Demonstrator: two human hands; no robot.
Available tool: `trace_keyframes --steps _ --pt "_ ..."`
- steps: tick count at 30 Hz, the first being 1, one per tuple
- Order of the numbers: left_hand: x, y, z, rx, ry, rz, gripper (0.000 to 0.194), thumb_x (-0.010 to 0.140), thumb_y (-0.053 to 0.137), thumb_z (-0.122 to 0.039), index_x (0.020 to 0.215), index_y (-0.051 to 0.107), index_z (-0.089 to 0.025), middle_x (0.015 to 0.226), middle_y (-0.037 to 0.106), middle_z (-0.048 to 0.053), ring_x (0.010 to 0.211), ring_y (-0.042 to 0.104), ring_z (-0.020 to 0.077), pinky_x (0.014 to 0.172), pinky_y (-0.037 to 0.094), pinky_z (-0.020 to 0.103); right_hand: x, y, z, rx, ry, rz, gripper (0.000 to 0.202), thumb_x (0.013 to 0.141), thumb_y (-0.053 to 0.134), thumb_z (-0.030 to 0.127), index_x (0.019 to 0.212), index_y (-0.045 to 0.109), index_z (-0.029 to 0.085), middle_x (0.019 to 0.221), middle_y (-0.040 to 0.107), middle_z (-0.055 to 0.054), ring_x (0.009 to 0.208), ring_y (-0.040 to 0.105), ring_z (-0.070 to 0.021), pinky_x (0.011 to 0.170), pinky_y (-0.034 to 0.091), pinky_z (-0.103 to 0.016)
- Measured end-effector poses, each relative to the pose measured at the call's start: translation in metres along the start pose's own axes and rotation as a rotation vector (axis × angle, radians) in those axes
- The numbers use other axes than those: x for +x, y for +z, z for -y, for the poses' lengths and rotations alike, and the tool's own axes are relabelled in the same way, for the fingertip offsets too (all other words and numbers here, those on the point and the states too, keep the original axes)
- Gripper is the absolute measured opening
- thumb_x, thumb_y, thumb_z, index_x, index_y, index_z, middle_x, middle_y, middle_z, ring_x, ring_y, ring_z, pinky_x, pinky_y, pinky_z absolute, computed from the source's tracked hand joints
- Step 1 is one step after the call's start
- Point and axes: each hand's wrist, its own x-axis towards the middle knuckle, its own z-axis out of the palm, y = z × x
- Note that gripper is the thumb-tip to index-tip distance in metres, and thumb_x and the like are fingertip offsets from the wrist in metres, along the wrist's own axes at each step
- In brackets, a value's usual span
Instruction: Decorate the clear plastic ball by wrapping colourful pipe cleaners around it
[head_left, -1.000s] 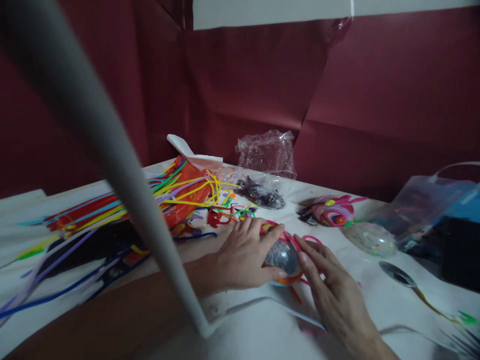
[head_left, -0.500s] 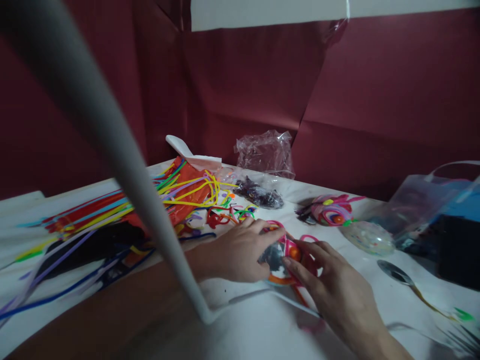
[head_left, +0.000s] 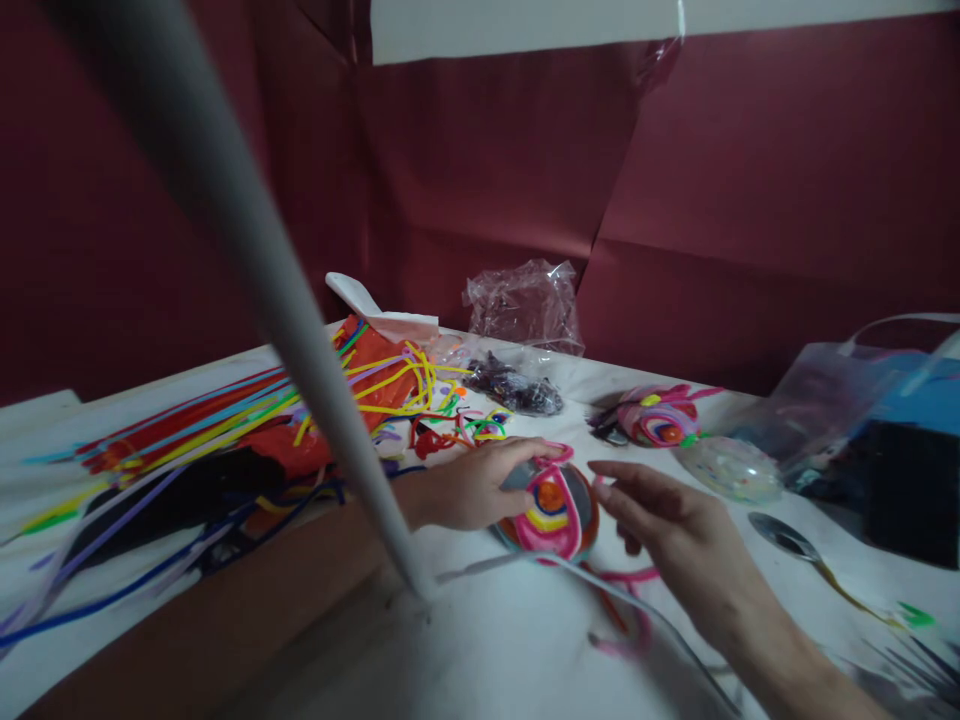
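Note:
A round, flat craft piece lies on the table, grey with an orange edge. On it, a pink pipe-cleaner loop surrounds yellow and blue rings and an orange pom-pom. My left hand grips the piece at its left side, thumb low and fingers over the top. Just off its right edge is my right hand, thumb and index tips close together with a small gap and nothing clear between them. Loose pink pipe cleaner rests below that hand.
A thick grey pole crosses the view on the left. Pipe cleaners in many colours cover the table's left. Behind lie a clear plastic bag and a dark wrapped bundle. Rightward are a pink craft piece, a spoon and a fork.
My right hand has come off the round piece and moved right. The pink loop and orange pom-pom now show fully and sit further left. My left hand stays on the piece.

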Motion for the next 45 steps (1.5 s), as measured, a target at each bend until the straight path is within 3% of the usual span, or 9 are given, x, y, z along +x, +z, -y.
trace_keyframes --steps 3,6,11,16,21,27,34,41,45 --pt "0.001 -0.002 0.004 -0.042 0.066 0.033 0.054 0.077 0.051 -0.010 0.130 0.040 -0.011 0.138 0.043 0.010 0.129 0.037 0.0149 0.108 0.029 0.028 0.010 -0.012 0.002 -0.028 -0.055 -0.022 0.059 0.069 0.065 0.056 0.107 0.063 0.011 0.105 0.057 -0.012 0.094 0.053 -0.0316 0.078 0.049 -0.037" --pt "0.001 -0.001 0.004 -0.028 0.063 0.023 0.052 0.078 0.050 -0.013 0.130 0.040 -0.011 0.137 0.043 0.012 0.128 0.038 0.0162 0.108 0.029 0.030 0.010 -0.009 -0.002 -0.087 -0.126 0.116 0.072 0.072 0.065 0.057 0.128 0.052 0.014 0.129 0.041 -0.008 0.121 0.030 -0.0305 0.103 0.026 -0.045" --pt "0.001 0.005 0.006 0.016 0.005 -0.034 0.050 0.079 0.050 -0.017 0.127 0.044 -0.006 0.136 0.044 0.017 0.129 0.038 0.0219 0.109 0.027 0.036 0.005 0.006 -0.010 -0.236 -0.256 0.178 0.067 0.081 0.055 0.054 0.131 0.048 0.010 0.126 0.044 -0.010 0.116 0.038 -0.0293 0.102 0.030 -0.041" --pt "0.002 0.019 0.009 -0.049 -0.100 -0.260 0.045 0.081 0.050 -0.020 0.125 0.046 -0.015 0.126 0.054 0.010 0.115 0.051 0.0204 0.099 0.040 0.034 0.003 0.011 -0.010 -0.339 -0.273 0.070 0.064 0.083 0.052 0.056 0.126 0.052 0.009 0.121 0.048 -0.012 0.110 0.042 -0.0330 0.095 0.034 -0.047" --pt "0.001 0.025 0.003 0.219 -0.241 -0.504 0.024 0.075 0.062 -0.029 0.096 0.061 -0.018 0.095 0.061 0.006 0.091 0.057 0.0195 0.081 0.047 0.032 -0.005 0.018 -0.007 -0.574 -0.308 -0.104 0.061 0.086 0.038 0.062 0.113 0.058 0.011 0.108 0.054 -0.012 0.098 0.048 -0.0321 0.080 0.041 -0.045" --pt "-0.003 0.019 -0.006 0.406 -0.023 -0.340 0.026 0.084 0.050 -0.020 0.107 0.062 -0.018 0.097 0.065 0.007 0.093 0.058 0.0185 0.086 0.046 0.032 -0.004 0.022 -0.006 -0.737 -0.200 -0.179 0.062 0.084 0.030 0.066 0.102 0.058 0.013 0.096 0.056 -0.012 0.090 0.050 -0.0319 0.069 0.041 -0.042" --pt "-0.004 0.007 -0.010 0.396 0.013 -0.061 0.050 0.081 0.056 -0.029 0.128 0.046 -0.016 0.125 0.053 0.010 0.116 0.049 0.0210 0.100 0.039 0.033 -0.004 0.018 -0.004 -0.764 -0.142 -0.189 0.062 0.081 0.028 0.069 0.092 0.058 0.016 0.090 0.056 -0.011 0.083 0.053 -0.0319 0.062 0.040 -0.038" --pt "-0.002 0.006 -0.008 0.413 0.019 0.000 0.047 0.086 0.048 -0.020 0.131 0.041 -0.011 0.134 0.046 0.011 0.125 0.040 0.0186 0.108 0.031 0.031 -0.006 0.022 -0.005 -0.779 -0.057 -0.162 0.066 0.081 0.027 0.074 0.093 0.054 0.015 0.067 0.058 -0.009 0.057 0.056 -0.0310 0.056 0.042 -0.037" --pt "-0.003 0.006 -0.009 0.427 0.038 0.003 0.045 0.087 0.043 -0.021 0.131 0.041 -0.011 0.134 0.046 0.012 0.125 0.040 0.0190 0.108 0.031 0.033 -0.009 0.022 -0.003 -0.788 -0.069 -0.167 0.068 0.082 0.024 0.075 0.095 0.054 0.014 0.069 0.059 -0.010 0.061 0.058 -0.0319 0.057 0.043 -0.038"
